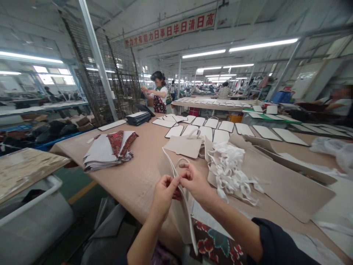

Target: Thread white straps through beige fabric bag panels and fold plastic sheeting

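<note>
My left hand [163, 192] and my right hand [194, 180] meet over the near edge of a long brown table [138, 176]. Both pinch the rim of a beige bag panel [180, 209] held upright, edge-on to me, with a white loop handle [180, 161] rising at its top. The fingers of both hands are closed on it. A heap of white strap loops [230, 171] lies just right of my right hand. A flat beige panel with a handle [184, 145] rests beyond my hands.
Folded grey and red patterned fabric [110, 149] lies at left. Rows of white-edged panels [209, 125] cover the far table. Large beige sheets [284, 180] lie at right. A person [158, 94] stands at the table's far end. A white bin [33, 217] stands at lower left.
</note>
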A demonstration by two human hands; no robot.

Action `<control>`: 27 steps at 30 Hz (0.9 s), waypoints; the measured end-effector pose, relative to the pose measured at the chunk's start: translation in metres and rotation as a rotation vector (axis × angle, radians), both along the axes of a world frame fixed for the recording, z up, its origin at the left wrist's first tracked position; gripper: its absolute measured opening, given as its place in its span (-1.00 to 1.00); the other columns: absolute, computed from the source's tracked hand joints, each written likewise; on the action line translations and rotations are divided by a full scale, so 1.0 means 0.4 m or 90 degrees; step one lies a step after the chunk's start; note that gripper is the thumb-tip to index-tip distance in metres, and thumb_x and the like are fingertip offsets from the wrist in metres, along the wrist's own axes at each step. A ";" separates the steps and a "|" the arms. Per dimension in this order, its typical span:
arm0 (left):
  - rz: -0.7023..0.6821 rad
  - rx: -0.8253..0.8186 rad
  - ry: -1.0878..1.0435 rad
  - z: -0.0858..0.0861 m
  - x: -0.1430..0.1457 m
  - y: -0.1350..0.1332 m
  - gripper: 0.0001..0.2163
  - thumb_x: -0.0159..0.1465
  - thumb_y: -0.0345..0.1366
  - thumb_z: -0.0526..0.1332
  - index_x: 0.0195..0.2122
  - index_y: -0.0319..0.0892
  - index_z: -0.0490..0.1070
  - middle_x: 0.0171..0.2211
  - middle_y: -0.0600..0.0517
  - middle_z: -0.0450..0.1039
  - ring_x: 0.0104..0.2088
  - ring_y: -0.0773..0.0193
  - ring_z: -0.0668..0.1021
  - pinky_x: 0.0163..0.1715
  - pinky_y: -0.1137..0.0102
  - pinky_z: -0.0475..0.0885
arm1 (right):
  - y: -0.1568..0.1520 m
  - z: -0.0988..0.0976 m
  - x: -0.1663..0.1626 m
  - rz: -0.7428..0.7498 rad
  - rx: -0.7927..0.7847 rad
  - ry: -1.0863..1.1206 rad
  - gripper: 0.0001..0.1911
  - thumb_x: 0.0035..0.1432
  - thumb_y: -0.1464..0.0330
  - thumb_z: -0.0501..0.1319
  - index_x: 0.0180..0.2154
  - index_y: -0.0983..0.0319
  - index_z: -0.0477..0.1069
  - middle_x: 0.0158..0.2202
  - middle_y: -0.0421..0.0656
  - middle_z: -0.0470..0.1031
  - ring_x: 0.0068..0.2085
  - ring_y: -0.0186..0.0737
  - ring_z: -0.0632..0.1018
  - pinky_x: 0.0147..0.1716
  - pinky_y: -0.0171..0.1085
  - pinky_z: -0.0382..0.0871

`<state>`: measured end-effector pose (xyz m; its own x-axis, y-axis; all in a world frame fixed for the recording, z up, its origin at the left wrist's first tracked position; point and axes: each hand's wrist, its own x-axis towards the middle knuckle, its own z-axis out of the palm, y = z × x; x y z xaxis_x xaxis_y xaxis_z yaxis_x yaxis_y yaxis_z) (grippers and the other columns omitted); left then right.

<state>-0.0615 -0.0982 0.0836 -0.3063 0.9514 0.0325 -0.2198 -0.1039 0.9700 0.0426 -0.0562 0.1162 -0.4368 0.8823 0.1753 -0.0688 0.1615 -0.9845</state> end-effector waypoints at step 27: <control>-0.042 0.538 0.917 0.102 -0.059 0.090 -0.75 0.23 -0.26 0.08 -0.06 -0.06 0.33 -0.11 0.00 0.38 -0.16 0.29 0.48 -0.18 0.51 0.40 | 0.094 0.120 0.175 0.107 0.233 -0.242 -0.42 -0.17 0.59 0.09 -0.01 0.29 0.14 -0.54 -0.35 0.30 -0.53 -0.44 0.33 -0.54 -0.46 0.17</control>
